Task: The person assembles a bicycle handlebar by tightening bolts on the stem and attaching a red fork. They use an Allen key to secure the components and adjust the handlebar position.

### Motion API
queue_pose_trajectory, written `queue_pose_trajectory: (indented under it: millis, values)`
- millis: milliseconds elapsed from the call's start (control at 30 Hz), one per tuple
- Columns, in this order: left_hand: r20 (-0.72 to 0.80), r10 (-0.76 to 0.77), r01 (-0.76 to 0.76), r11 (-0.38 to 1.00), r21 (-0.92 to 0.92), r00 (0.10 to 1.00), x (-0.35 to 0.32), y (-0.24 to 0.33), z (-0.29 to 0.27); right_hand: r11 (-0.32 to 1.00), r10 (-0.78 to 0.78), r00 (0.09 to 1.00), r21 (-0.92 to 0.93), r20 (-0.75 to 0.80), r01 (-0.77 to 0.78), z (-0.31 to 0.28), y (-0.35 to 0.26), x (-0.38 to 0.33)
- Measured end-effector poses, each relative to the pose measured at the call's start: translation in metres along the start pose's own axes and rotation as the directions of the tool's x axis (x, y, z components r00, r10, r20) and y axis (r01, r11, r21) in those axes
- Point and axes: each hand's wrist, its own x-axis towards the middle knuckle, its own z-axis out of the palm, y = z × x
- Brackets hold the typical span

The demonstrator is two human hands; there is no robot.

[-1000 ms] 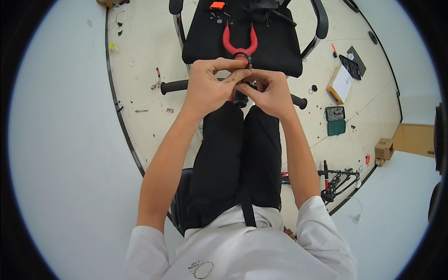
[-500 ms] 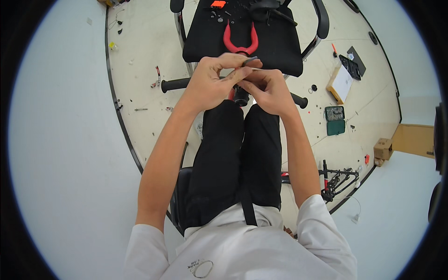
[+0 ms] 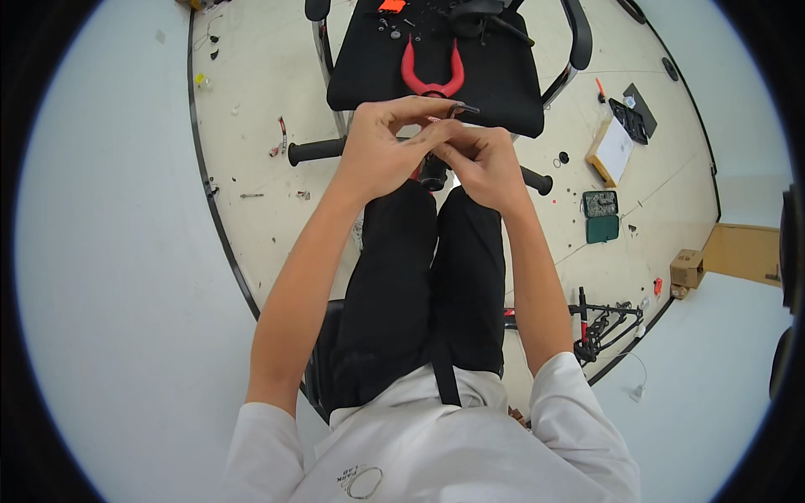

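Observation:
Above my knees, my left hand (image 3: 381, 149) and my right hand (image 3: 486, 163) meet fingertip to fingertip. A small dark lever-like part (image 3: 466, 109) pokes out beyond my left fingers, which are closed on it. My right thumb and fingers pinch together right beside it; what lies between them is hidden. Below and behind my hands is a handlebar with a black left grip (image 3: 317, 151) and a black right grip (image 3: 537, 180). Its black stem (image 3: 433, 173) shows between my wrists. The red fork (image 3: 433, 89) points away, its prongs over the chair seat.
A black office chair (image 3: 360, 80) faces me, with small metal parts, an orange piece (image 3: 392, 6) and a black saddle-like part (image 3: 478, 15) on it. On the floor at right lie a green case (image 3: 602, 228), a black tool case (image 3: 629, 120) and a bike frame (image 3: 599, 335). A red-and-black lever (image 3: 283, 132) lies left.
The dark part now sticks out further to the right past my left fingertips. My left fingers have straightened slightly, and both hands stay at nearly the same place.

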Motion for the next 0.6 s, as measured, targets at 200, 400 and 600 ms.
queue_pose_trajectory:
  millis: [200,400,600]
  values:
    - [0.038,0.015,-0.015,1.000,-0.004,0.999,-0.001,0.003,-0.008,0.998,0.050,0.989,0.028,0.140,-0.055,-0.010,-0.001,0.005]
    - [-0.094,0.046,-0.036,0.994,0.107,0.994,0.002,0.002,-0.004,0.986,0.015,0.998,-0.167,-0.061,-0.025,-0.006,-0.014,0.002]
    - [-0.102,0.111,-0.108,0.994,0.035,0.989,0.005,-0.009,-0.001,0.995,-0.012,0.997,-0.099,-0.076,0.005,-0.003,-0.010,0.003]
